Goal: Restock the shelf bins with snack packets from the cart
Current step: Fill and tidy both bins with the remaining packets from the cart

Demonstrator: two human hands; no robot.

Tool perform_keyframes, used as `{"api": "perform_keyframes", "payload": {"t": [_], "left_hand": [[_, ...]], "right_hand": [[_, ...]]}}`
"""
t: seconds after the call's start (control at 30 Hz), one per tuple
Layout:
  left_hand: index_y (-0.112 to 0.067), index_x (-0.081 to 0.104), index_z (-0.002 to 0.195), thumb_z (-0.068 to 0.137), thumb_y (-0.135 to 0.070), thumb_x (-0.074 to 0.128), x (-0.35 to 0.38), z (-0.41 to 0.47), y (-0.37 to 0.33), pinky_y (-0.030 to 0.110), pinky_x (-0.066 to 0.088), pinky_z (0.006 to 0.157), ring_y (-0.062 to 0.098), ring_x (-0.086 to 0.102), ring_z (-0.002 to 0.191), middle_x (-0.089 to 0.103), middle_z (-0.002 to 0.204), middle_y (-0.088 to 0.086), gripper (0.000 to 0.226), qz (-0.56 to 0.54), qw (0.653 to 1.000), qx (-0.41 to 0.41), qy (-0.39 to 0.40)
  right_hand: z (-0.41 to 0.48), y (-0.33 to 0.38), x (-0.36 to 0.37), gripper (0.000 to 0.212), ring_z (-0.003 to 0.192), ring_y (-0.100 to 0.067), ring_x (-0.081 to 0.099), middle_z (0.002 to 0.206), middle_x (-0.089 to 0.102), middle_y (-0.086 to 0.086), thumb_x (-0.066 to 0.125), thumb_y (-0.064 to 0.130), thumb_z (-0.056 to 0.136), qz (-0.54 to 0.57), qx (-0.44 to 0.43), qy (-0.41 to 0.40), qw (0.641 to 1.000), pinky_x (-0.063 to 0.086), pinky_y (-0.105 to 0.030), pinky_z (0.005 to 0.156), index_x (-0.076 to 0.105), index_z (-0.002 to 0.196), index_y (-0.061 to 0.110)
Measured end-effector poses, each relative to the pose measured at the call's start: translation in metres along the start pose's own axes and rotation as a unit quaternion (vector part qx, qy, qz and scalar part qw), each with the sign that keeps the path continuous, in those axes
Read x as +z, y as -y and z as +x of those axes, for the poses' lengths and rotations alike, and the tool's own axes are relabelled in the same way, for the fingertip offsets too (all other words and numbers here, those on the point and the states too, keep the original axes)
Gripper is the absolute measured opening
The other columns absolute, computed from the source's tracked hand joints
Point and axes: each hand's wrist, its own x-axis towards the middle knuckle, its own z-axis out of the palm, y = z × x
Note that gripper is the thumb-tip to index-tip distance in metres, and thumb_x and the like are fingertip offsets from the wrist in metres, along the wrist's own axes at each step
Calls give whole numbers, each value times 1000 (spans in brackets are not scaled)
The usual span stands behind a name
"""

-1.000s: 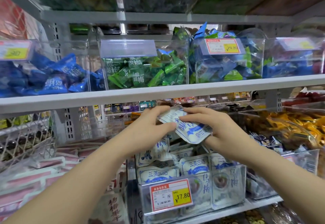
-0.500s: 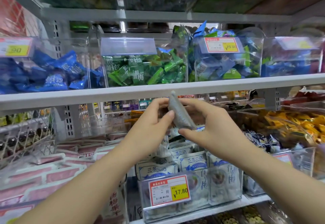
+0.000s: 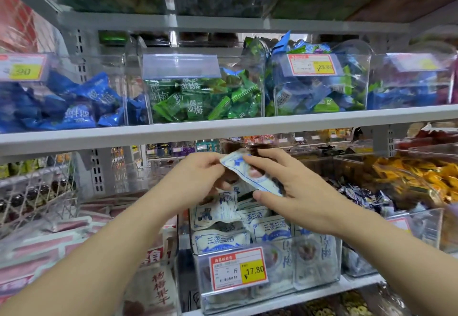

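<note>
Packet [image 3: 250, 175] turned face-out; left hand [image 3: 195, 179], right hand [image 3: 297, 193] grips pinching its ends above bin [image 3: 312, 268], below shelf edge [image 3: 223, 132].

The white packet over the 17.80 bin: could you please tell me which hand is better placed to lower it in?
Probably the right hand: it spans the packet from top to lower end, above the bin. The left hand only pinches the upper corner.

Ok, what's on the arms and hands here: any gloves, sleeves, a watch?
Nothing worn shows. The left hand and right hand are bare, with no gloves and no rings visible. The left forearm and right forearm are bare to the frame's edge: no sleeve cuff, watch or wristband. The nails look short; polish is too blurred to tell.
</note>
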Motion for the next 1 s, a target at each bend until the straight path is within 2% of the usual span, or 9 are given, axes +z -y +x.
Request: {"api": "perform_keyframes", "payload": {"t": [0.07, 0.13, 0.3, 0.4, 0.47, 0.6, 0.73, 0.87, 1.0], "left_hand": [[-35, 57, 136, 102, -33, 51, -12, 3, 14, 37, 45, 107, 2, 58, 115, 63, 131, -16, 36, 295, 953, 73, -8], [-44, 43, 144, 99, -54, 44, -15, 3, 25, 53, 28, 118, 9, 38, 139, 44, 150, -18, 47, 398, 912, 65, 75], [-43, 29, 152, 101, -62, 23, 2, -4, 34, 61, 6, 120, 14, 27, 148, 31, 160, -13, 55, 423, 888, 7, 177], [-43, 25, 154, 102, -60, 16, 7, -12, 29, 59, 3, 121, 20, 28, 147, 31, 160, -7, 55, 469, 867, 1, 169], [-39, 23, 156, 103, -58, 14, 9, -15, 26, 61, 1, 121, 23, 26, 147, 29, 160, -4, 57, 495, 854, -5, 161], [-32, 20, 157, 104, -55, 12, 16, -18, 23, 64, 0, 119, 26, 25, 148, 29, 160, 2, 58, 527, 836, -12, 152], [-30, 21, 157, 104, -55, 11, 21, -19, 24, 66, 0, 119, 28, 25, 147, 30, 158, 4, 59, 539, 831, -18, 137], [-30, 22, 156, 104, -55, 11, 20, -17, 19, 66, 3, 119, 29, 27, 146, 31, 157, 4, 58, 535, 832, -36, 142], [-29, 30, 153, 105, -51, 16, 18, -12, 6, 62, 7, 120, 26, 32, 143, 35, 153, 0, 54, 514, 853, 7, 92]], "right_hand": [[5, 6, 5, 63, 135, -26, 39, 155, 28, 6, 50, 56, 92, -97, 86, 27, 991, 39, -41, 107, 27, 150, 46], [12, 17, 14, 62, 126, -32, 46, 148, 37, -1, 46, 60, 90, -179, 131, 55, 974, 43, -42, 98, 32, 147, 38], [26, 36, 27, 75, 117, -33, 55, 131, 52, -9, 29, 77, 89, -275, 149, 100, 944, 40, -40, 81, 48, 135, 21], [25, 30, 20, 87, 121, -32, 51, 132, 55, -9, 13, 82, 86, -236, 164, 128, 949, 42, -43, 91, 61, 128, 23], [22, 24, 13, 77, 120, -30, 51, 127, 57, -8, 14, 75, 92, -182, 148, 142, 962, 43, -43, 95, 66, 119, 25], [18, 7, 10, 46, 128, -24, 46, 137, 52, 0, 29, 51, 103, -196, 90, 162, 963, 40, -42, 101, 54, 136, 31], [15, -7, 20, 51, 139, -21, 36, 151, 45, 10, 34, 56, 101, -195, 63, 143, 968, 24, -48, 116, 38, 149, 39], [14, -15, 21, 56, 141, -20, 38, 156, 41, 8, 34, 59, 100, -113, 42, 154, 981, 29, -47, 116, 32, 152, 39], [14, -42, 3, 56, 147, -16, 29, 161, 31, 7, 33, 48, 104, -71, 70, 71, 992, 25, -40, 120, 24, 157, 32]]}}
